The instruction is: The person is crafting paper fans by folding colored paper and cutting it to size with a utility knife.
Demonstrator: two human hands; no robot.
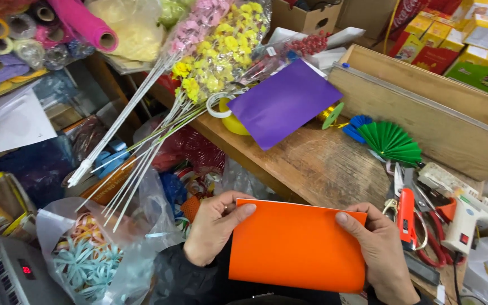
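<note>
I'm holding an orange paper sheet [296, 244] in both hands, low and close to my body, over the near edge of the wooden workbench [317, 164]. My left hand [213, 226] is gripping its left edge, thumb on top; my right hand [379, 248] is gripping the right edge. A purple sheet [283, 101] is lying farther back, a green paper fan [392, 141] and white glue gun [470, 217] sitting to my right.
</note>
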